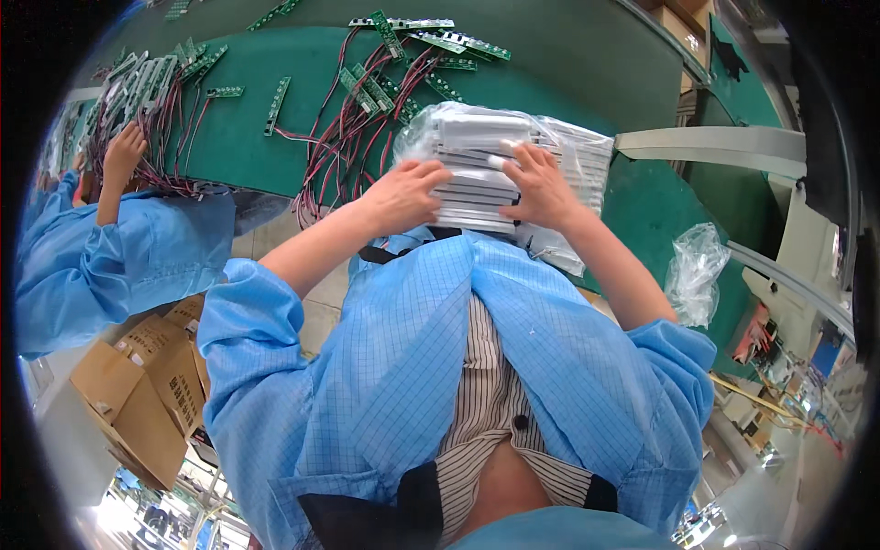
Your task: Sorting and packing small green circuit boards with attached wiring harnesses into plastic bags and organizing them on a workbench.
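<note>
A stack of long, pale grey-white strips lies in front of me, partly wrapped in a clear plastic bag. My left hand rests at the left ends of the strips, its fingers loosely bent and a little apart. On the right side, my right hand lies over the strips with its fingers spread. White covers sit on two of its fingertips. Neither hand is closed round a strip. Part of the stack's near edge is hidden by my blue coat.
Green circuit boards with red and black wires spread over the green table. Crumpled clear plastic lies at right, below a pale strap. A co-worker's hand is among boards at left. An open carton stands lower left.
</note>
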Available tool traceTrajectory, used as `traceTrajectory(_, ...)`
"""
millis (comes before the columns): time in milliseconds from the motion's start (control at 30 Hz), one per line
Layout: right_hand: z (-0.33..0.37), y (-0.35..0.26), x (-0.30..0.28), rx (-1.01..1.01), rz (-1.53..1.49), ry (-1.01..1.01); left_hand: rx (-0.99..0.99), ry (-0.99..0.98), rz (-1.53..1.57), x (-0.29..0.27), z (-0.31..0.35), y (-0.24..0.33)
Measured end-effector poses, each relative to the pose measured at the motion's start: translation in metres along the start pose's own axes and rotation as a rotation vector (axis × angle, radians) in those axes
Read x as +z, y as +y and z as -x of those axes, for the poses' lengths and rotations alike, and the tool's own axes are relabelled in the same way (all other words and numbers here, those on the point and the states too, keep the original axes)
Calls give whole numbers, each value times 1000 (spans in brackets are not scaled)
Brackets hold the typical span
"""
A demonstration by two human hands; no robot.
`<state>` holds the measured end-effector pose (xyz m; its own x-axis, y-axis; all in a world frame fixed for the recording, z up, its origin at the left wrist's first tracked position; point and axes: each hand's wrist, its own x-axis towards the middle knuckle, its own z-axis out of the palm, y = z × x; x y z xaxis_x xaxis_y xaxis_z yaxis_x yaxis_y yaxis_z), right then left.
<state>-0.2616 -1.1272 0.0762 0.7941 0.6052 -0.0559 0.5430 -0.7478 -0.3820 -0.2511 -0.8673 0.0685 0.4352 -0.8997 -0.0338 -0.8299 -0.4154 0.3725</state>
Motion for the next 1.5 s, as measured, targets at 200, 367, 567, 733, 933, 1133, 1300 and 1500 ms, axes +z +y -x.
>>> traceTrajectory(200, 20, 16, 4, 149, 65, -8, 65, -1, -123, 22, 57, -17)
traceTrajectory(367, 15, 10, 9, 154, 124, -52, -43, -4, -243, 45, 72, -19)
traceTrajectory(567, 19, 14, 6, 163, 165, 17, -46, 16, 100, 47, 85, -3)
traceTrajectory(733, 7, 14, -18, 237, 115, -128, -573, 656, 1007, 7, 63, -68)
traceTrajectory(933, -54, 18, -1, 139, 92, 216, -777, 709, 666, -20, 7, -183)
traceTrajectory(1133, -71, 8, 8, 262, 162, 129, -1120, 526, 417, -17, -66, -212)
traceTrajectory(1300, -65, 13, 4, 286, 193, 168, -1404, 317, 356, -28, -103, -181)
traceTrajectory(1500, -59, 28, 3, 389, -56, 113, -1129, 836, 276, -43, -80, -178)
